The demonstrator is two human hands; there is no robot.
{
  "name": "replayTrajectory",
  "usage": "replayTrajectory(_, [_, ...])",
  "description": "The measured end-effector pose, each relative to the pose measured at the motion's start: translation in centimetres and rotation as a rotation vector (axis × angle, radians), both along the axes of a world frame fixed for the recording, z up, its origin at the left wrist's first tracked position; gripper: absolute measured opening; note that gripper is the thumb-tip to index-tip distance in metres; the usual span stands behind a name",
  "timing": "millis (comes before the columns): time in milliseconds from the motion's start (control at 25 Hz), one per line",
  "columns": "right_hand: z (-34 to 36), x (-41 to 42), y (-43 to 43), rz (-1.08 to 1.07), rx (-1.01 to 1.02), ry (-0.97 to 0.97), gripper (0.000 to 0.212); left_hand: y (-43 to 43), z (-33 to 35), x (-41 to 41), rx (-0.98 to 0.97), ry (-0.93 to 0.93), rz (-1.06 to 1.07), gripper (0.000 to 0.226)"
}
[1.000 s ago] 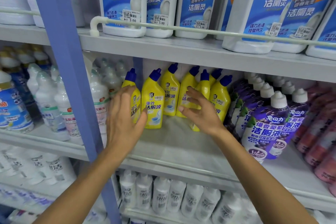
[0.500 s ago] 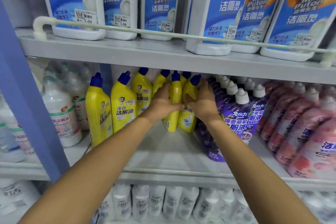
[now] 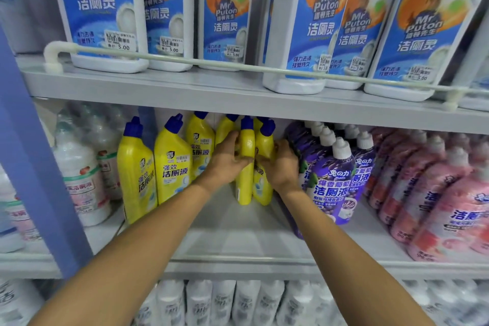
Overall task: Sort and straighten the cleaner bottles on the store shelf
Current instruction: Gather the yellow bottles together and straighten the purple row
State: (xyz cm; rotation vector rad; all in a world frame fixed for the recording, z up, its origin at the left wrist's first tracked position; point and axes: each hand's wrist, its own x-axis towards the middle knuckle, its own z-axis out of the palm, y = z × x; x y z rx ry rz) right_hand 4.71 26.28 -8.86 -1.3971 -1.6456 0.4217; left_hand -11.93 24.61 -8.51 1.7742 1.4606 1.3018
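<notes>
On the middle grey metal shelf [image 3: 238, 241], the left hand [image 3: 227, 159] curls fingers and thumb round a slim yellow plastic cleaner bottle with a blue cap [image 3: 245, 185]. This bottle stands upright and edge-on at the back, and the right hand [image 3: 280, 167] grips the neighbouring yellow bottle [image 3: 262, 190] touching it on the right. The hands sit close together, thumbs nearly meeting in front of the pair. More yellow bottles [image 3: 172, 164] stand to the left, and purple bottles with white caps [image 3: 333, 180] crowd just beside the right hand.

Bright, even shop light, soft shadows under shelves, wide-angle bowing at edges, slight blur in corners
</notes>
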Motion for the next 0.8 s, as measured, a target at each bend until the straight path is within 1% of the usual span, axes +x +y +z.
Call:
replayTrajectory(80, [0.2, 1.2, -1.1, 0.076, 0.011, -0.016, 0.052, -2.5, 0.6, -1.9, -0.016, 0.026, -0.115, 0.069])
replayTrajectory(160, [0.0, 2.3, -2.1, 0.176, -0.041, -0.028, 0.054, -5.4, 1.6, -4.0, -0.083, 0.008, -0.256, 0.067])
replayTrajectory(200, [-0.3, 2.8, -2.8, 0.248, -0.073, 0.007, 0.052, -6.7, 2.1, -5.2, -0.125, -0.016, -0.309, 0.067])
replayTrajectory(280, [-1.0, 3.0, -4.0, 0.406, -0.125, 0.130, 0.047, -9.0, 2.6, -7.1, -0.178, -0.078, -0.347, 0.070])
replayTrajectory(360, [-1.5, 2.8, -4.7, 0.491, -0.130, 0.226, 0.048, -10.7, 2.4, -7.6, -0.182, -0.143, -0.287, 0.071])
replayTrajectory(440, [-1.9, 2.4, -5.2, 0.490, -0.092, 0.271, 0.058, -11.2, 1.2, -6.9, -0.149, -0.166, -0.126, 0.070])
replayTrajectory(520, [-2.4, 2.4, -5.3, 0.471, -0.070, 0.302, 0.065, -11.3, -0.4, -6.0, -0.129, -0.155, 0.003, 0.064])
replayTrajectory(640, [-2.7, 2.9, -5.2, 0.466, -0.058, 0.252, 0.057, -10.7, -1.6, -6.6, -0.127, -0.157, -0.018, 0.054])
replayTrajectory(720, [-2.9, 3.2, -5.1, 0.447, -0.055, 0.225, 0.048, -10.3, -1.5, -8.0, -0.115, -0.093, -0.033, 0.053])
replayTrajectory(800, [-3.0, 2.7, -4.8, 0.402, -0.027, 0.218, 0.043, -9.9, -1.1, -9.1, -0.119, -0.015, 0.022, 0.056])
